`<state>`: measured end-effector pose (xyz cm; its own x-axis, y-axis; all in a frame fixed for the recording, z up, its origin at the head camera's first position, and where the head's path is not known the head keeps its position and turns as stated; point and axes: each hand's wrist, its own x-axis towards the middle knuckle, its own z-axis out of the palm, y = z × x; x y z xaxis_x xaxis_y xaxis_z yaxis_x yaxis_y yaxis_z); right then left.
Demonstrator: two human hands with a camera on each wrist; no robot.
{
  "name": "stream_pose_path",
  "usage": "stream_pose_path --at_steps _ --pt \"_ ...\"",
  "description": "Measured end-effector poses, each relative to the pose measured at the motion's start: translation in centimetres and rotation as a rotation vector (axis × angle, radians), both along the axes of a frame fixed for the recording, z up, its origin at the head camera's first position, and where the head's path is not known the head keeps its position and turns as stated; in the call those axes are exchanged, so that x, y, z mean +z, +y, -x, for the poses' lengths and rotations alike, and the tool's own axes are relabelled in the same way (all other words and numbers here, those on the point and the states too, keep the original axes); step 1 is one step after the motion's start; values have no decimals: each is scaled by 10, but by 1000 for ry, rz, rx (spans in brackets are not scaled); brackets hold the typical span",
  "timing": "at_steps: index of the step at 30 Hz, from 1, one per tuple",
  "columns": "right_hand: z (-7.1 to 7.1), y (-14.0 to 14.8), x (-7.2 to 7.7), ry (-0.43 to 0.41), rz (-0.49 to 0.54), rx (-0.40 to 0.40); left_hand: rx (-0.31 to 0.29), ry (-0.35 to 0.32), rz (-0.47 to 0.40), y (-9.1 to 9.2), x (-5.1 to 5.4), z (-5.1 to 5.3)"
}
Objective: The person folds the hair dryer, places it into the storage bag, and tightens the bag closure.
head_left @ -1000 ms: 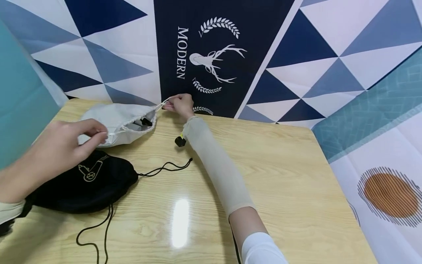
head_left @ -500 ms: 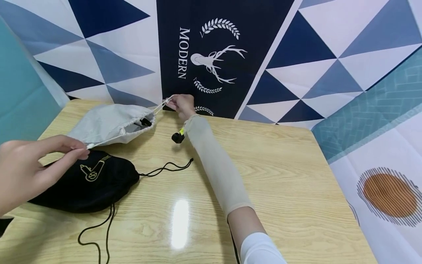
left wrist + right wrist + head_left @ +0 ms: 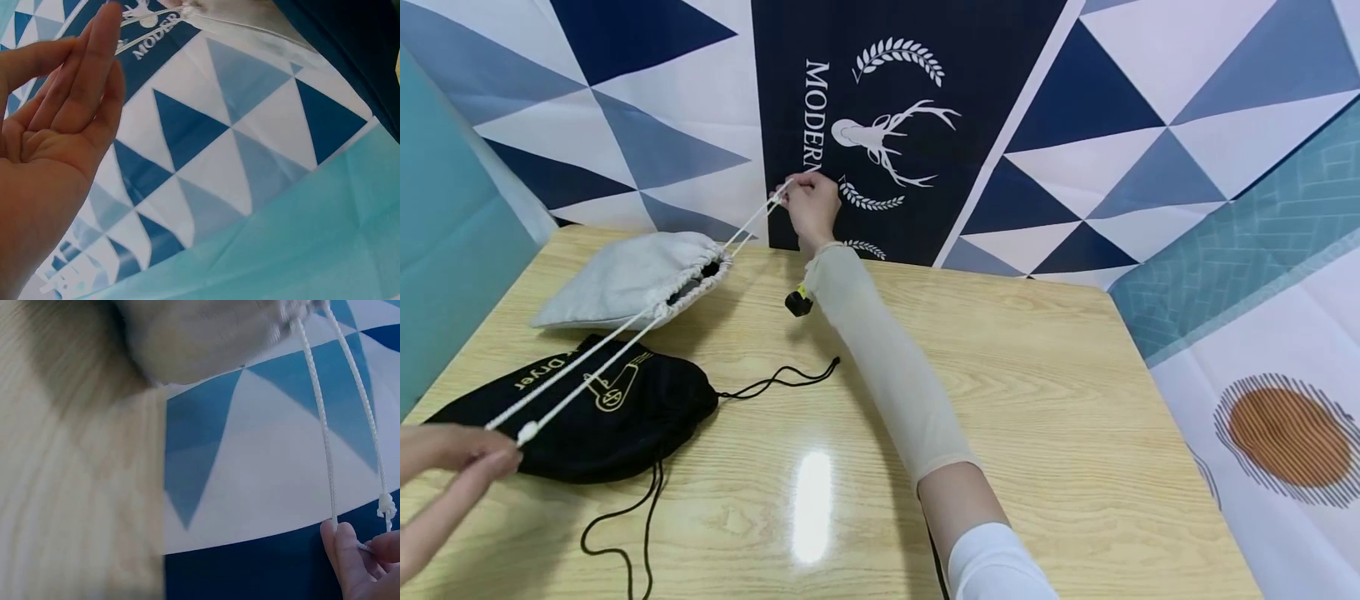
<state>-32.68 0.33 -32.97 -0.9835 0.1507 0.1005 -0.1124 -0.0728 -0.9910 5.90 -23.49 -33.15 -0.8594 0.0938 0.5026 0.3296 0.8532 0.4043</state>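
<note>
A light grey drawstring bag (image 3: 617, 279) is at the back left of the table, its gathered mouth partly drawn together with something dark inside. My left hand (image 3: 456, 467) pinches the white cord (image 3: 587, 377) on the near side, which runs taut over a black pouch; a knot shows beside the fingertips. Toward the wall, my right hand (image 3: 811, 204) pinches the cord loop on the other side and holds it raised. In the right wrist view both strands and a knot (image 3: 386, 505) run down to the right hand (image 3: 362, 562). The left wrist view shows the left hand (image 3: 69, 119) side-on.
The black pouch (image 3: 625, 425), printed with a gold hair dryer, lies in front of the grey bag. Its black cords (image 3: 775, 382) trail over the wooden table (image 3: 1037, 433). A patterned cloth (image 3: 880, 108) hangs along the back edge.
My left hand has pulled its cord toward the near left, and my right hand has risen with its loop. Both cords are longer, and the grey bag's mouth has narrowed.
</note>
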Motion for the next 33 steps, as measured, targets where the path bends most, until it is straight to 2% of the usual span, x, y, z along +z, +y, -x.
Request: stream_pose_path --at_steps 2,3,5,8,9,10,11,14,16,17,18,20,21,24,28,31,33 --pt "2 -1 9 30 -75 -5 -5 -17 1 -1 -8 -4" --pt "4 -1 14 34 -114 -9 -12 -27 0 -1 -16 -9" --pt "8 1 23 37 -163 -20 -10 -38 1 -3 -38 -19" --pt "15 5 35 20 -206 -35 -50 -73 -30 7 -55 -33" --pt "17 6 39 9 -215 -39 -63 -85 -17 12 -59 -38" --pt "20 7 42 -2 -228 -46 -52 -132 -2 20 -60 -43" --pt "22 7 45 -13 -239 -49 -67 -183 0 30 -56 -47" --pt "27 4 52 -34 -251 -43 -204 -275 16 53 -51 -52" --pt "30 1 57 -37 -264 -28 -322 -322 -8 64 -46 -49" --pt "31 0 59 -30 -283 -19 -391 -305 -22 67 -45 -45" --pt "32 -2 60 -17 -320 -17 -432 -291 -13 70 -43 -39" --pt "33 -4 62 17 -433 -25 -465 -315 5 75 -38 -27" --pt "32 -4 62 39 -482 -24 -463 -323 22 79 -36 -20" --pt "26 -6 61 116 -629 -38 -402 -257 83 93 -31 1" --pt "16 -10 62 205 -694 5 -369 -85 99 108 -30 21" --pt "7 -9 65 241 -771 108 -348 -71 114 113 -29 29" --pt "-1 -5 65 254 -840 219 -325 -107 138 113 -28 32"
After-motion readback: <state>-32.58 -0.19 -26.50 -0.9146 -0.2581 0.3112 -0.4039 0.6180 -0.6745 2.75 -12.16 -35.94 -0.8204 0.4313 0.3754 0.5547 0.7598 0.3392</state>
